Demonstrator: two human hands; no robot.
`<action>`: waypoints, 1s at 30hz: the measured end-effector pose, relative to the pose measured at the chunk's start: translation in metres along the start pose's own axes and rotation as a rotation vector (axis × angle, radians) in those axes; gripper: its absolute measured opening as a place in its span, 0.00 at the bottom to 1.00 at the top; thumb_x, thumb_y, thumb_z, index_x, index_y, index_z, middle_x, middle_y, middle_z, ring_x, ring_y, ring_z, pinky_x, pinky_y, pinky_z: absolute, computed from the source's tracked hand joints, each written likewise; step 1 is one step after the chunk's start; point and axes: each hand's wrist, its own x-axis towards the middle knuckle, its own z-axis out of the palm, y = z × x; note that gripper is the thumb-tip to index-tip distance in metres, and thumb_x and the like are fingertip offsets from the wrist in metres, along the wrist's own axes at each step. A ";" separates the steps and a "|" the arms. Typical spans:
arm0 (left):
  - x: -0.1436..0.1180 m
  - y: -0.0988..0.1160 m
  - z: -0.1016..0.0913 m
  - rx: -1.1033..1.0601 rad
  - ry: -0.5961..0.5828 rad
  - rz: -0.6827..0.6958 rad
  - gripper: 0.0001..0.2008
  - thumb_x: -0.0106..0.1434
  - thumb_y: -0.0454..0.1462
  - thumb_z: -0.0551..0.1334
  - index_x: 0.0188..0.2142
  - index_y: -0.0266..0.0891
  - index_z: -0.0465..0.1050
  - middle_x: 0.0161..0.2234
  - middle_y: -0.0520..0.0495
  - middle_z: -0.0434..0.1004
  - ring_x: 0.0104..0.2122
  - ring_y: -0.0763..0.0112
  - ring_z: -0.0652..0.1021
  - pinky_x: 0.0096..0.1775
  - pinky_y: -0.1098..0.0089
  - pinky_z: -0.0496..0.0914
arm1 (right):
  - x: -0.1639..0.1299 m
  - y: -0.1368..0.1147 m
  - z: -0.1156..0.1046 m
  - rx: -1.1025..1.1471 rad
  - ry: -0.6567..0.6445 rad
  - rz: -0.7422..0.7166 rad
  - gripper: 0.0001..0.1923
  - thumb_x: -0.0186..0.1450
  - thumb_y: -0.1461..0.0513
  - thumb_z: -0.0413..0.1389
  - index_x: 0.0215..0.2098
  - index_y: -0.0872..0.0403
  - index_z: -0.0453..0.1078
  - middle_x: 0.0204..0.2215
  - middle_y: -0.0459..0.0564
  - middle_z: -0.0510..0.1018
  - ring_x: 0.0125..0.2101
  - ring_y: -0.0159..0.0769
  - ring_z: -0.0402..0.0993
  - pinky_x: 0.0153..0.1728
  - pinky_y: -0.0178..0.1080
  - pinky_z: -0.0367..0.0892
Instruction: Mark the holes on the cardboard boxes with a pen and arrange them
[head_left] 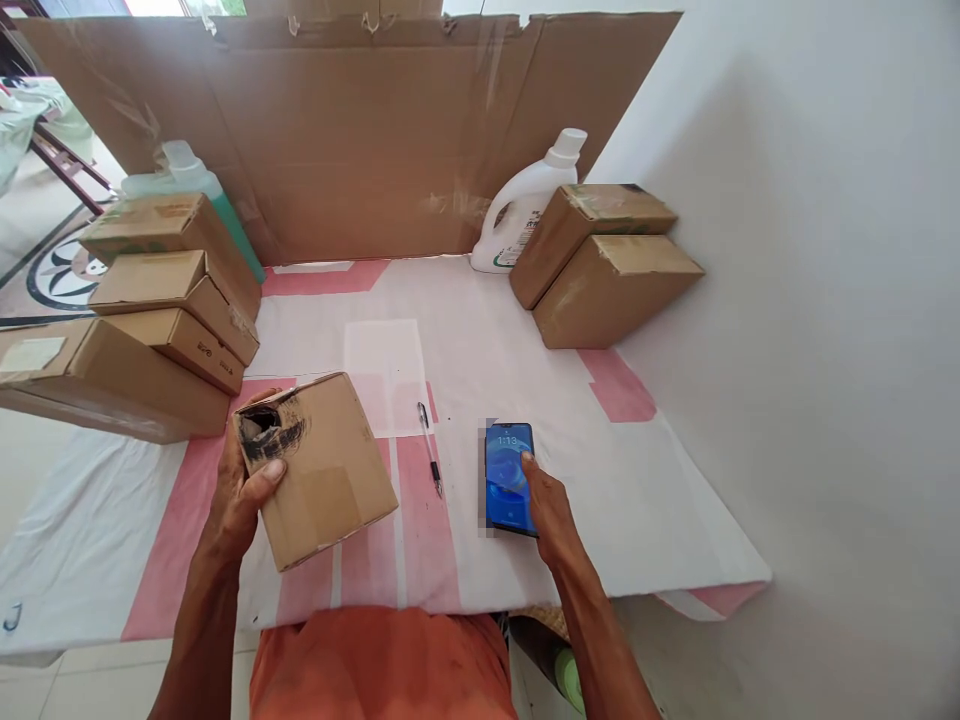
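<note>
My left hand (244, 490) grips a brown cardboard box (330, 470) by its left side, thumb over the near face. The box is tilted, and a hole ringed with black marks shows at its upper left corner. In my right hand (551, 500) is a smartphone (508, 480), held by its right edge with the thumb on the lit blue screen, which reads 1:13. Between the two hands a pen (430, 450) lies on the tablecloth, beside a white sheet of paper (382, 350).
Several cardboard boxes (172, 290) stand along the left, with a bottle of green liquid (232, 220) behind them. At the back right, a white jug (525, 200) stands by two boxes (615, 290). A large cardboard panel (360, 140) closes the back; a white wall (810, 300) runs along the right.
</note>
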 end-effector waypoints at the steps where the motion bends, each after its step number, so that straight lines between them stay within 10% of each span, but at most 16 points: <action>1: 0.000 -0.001 -0.001 -0.004 0.012 0.002 0.36 0.59 0.52 0.70 0.64 0.44 0.68 0.58 0.42 0.76 0.57 0.48 0.77 0.54 0.57 0.75 | 0.001 0.004 -0.001 -0.012 0.016 -0.014 0.36 0.58 0.28 0.57 0.21 0.47 0.52 0.17 0.40 0.58 0.23 0.32 0.52 0.23 0.37 0.52; 11: 0.001 -0.016 -0.012 -0.086 0.109 -0.031 0.30 0.59 0.49 0.70 0.58 0.42 0.73 0.53 0.43 0.79 0.55 0.47 0.79 0.54 0.55 0.77 | -0.026 -0.015 0.001 0.177 -0.224 0.004 0.32 0.61 0.33 0.61 0.31 0.52 0.70 0.23 0.45 0.72 0.25 0.37 0.66 0.26 0.37 0.65; 22: 0.007 -0.022 -0.017 -0.086 0.143 -0.076 0.26 0.58 0.51 0.70 0.52 0.43 0.75 0.45 0.44 0.82 0.53 0.47 0.81 0.54 0.52 0.78 | -0.104 -0.076 0.007 0.319 -0.732 -0.178 0.28 0.68 0.37 0.58 0.33 0.52 0.77 0.26 0.47 0.69 0.27 0.34 0.59 0.26 0.36 0.60; 30: 0.022 -0.011 -0.004 -0.158 0.150 -0.130 0.28 0.54 0.56 0.72 0.48 0.44 0.76 0.45 0.45 0.82 0.54 0.46 0.81 0.52 0.53 0.81 | -0.064 -0.042 0.017 0.221 -0.502 -0.029 0.26 0.67 0.39 0.61 0.33 0.53 0.73 0.26 0.45 0.69 0.27 0.33 0.61 0.27 0.35 0.62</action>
